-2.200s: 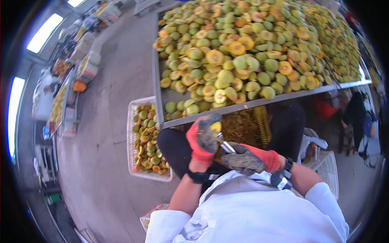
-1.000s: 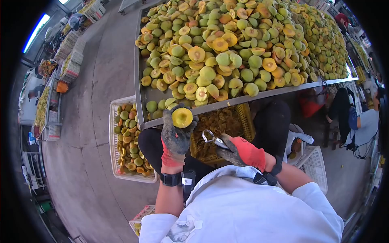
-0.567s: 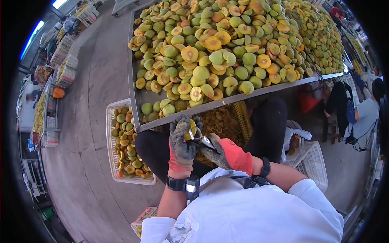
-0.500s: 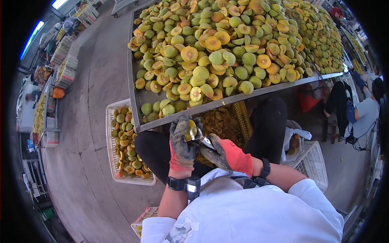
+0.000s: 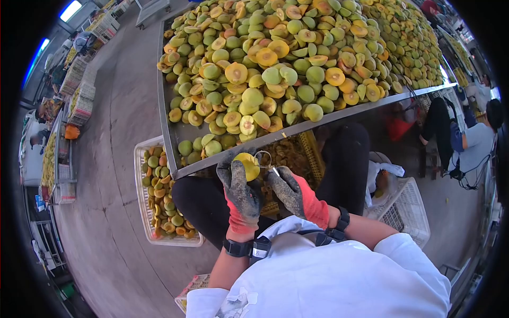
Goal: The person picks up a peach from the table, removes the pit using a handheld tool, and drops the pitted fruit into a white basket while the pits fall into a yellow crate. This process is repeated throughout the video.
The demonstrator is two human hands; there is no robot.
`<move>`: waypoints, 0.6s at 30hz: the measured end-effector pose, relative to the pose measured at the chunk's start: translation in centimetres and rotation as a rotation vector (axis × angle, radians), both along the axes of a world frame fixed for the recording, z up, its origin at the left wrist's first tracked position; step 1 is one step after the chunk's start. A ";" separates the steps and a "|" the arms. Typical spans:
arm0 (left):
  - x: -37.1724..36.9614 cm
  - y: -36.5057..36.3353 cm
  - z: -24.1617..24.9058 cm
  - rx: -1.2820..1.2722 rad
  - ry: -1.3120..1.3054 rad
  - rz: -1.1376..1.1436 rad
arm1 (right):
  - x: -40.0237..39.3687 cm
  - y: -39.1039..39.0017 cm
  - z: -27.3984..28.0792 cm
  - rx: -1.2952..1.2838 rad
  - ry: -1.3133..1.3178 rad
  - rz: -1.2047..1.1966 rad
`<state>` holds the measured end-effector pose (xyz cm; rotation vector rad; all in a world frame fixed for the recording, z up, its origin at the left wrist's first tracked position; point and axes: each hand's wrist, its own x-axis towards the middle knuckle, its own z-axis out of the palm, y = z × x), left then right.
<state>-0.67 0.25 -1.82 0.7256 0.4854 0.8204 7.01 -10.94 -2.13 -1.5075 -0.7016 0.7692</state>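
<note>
My left hand [image 5: 241, 196], in a red glove with a dirty grey palm, is closed round a yellow peach half [image 5: 247, 166]. Its cut face looks up at me. My right hand [image 5: 297, 196], gloved alike, grips the handle of a looped metal pitting tool [image 5: 275, 170]. The thin ring of the tool stands just right of the fruit's edge. Both hands are over my lap, close below the front edge of a metal table [image 5: 244, 144]. On that table lies a big heap of green and yellow peach halves [image 5: 254, 98].
A white basket [image 5: 139, 185] of peach halves stands on the floor at left. Below the table edge, a yellow crate [image 5: 314, 159] holds brownish scraps. Another white basket [image 5: 416, 212] is at right, and a seated person [image 5: 477, 148] is beyond it. Stacked crates [image 5: 79, 103] line the far left.
The tool's ring has come away from the fruit and to the right. My left hand has turned the peach half so that its cut face shows. The view has shifted slightly.
</note>
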 end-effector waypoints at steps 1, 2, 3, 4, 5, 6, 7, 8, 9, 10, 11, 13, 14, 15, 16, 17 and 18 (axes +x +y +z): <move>0.1 0.0 -0.2 0.082 0.086 0.030 | 0.1 -0.1 0.3 -0.038 0.000 0.002; 0.2 0.0 -0.3 0.164 0.171 0.060 | 0.2 -0.1 0.4 -0.075 0.000 0.004; 0.2 0.0 -0.4 0.165 0.170 0.056 | 0.3 -0.1 0.4 -0.075 -0.001 0.000; 0.3 -0.1 -0.1 0.291 0.220 0.069 | 0.3 -0.2 0.3 -0.041 -0.112 0.005; 0.3 -0.1 0.0 0.419 0.270 0.081 | 0.3 -0.2 0.1 -0.006 -0.223 0.009; 0.4 -0.2 -0.1 0.419 0.269 0.079 | 0.3 -0.2 -0.1 -0.006 -0.223 0.007; 0.4 -0.3 -0.2 0.373 0.235 0.077 | 0.2 -0.3 -0.3 0.020 -0.217 0.011; 0.5 -0.4 -0.4 0.327 0.202 0.075 | 0.1 -0.4 -0.4 0.047 -0.210 0.016; 0.4 -0.5 -0.5 0.326 0.203 0.074 | 0.1 -0.5 -0.4 0.046 -0.210 0.015; 0.3 -0.5 -0.6 0.306 0.204 0.065 | 0.1 -0.6 -0.3 0.033 -0.188 0.030; 0.3 -0.6 -0.6 0.285 0.206 0.056 | 0.1 -0.7 -0.3 0.021 -0.167 0.046; 0.4 -1.0 -0.5 0.249 0.178 0.050 | 0.0 -0.7 -1.2 0.090 0.274 0.027; 0.4 -1.2 -0.4 0.214 0.150 0.047 | -0.1 -0.7 -1.9 0.159 0.715 0.009; 0.2 -1.4 -0.6 0.215 0.150 0.047 | -0.1 -0.8 -2.5 0.160 0.715 0.010; 0.1 -1.6 -0.9 0.238 0.191 0.063 | 0.0 -1.0 -3.0 0.065 0.655 0.032; 0.0 -1.7 -1.3 0.261 0.231 0.080 | 0.1 -1.1 -3.5 -0.030 0.593 0.053; 0.0 -1.9 -1.7 0.224 0.220 0.091 | -0.1 -1.0 -4.0 -0.030 0.592 0.053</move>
